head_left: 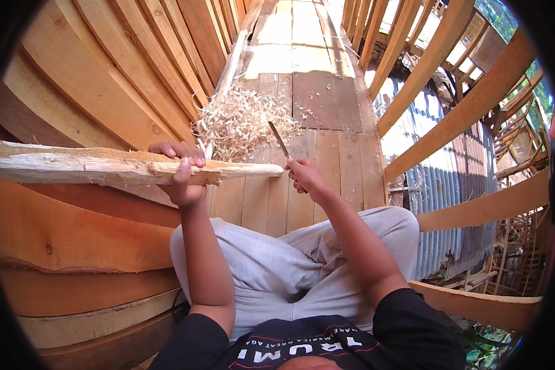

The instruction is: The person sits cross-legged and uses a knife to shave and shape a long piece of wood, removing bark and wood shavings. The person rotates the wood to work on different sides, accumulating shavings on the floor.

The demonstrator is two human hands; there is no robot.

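My left hand (180, 169) is closed round a long, partly peeled wooden pole (86, 164), which runs from the left edge across to a pale, whittled tip in front of my knees. My right hand (306, 176) grips the handle of a knife (279, 139) just right of that tip. The narrow blade points up and away, apart from the wood. Behind the pole, curled wood shavings (246, 120) lie heaped on the plank floor (327, 154).
Upright wooden boards (105, 74) lean close along my left. Curved wooden ribs (468, 123) with gaps between them stand on my right, with corrugated metal sheets (441, 203) beyond. My crossed legs (277, 259) in grey trousers are below my hands.
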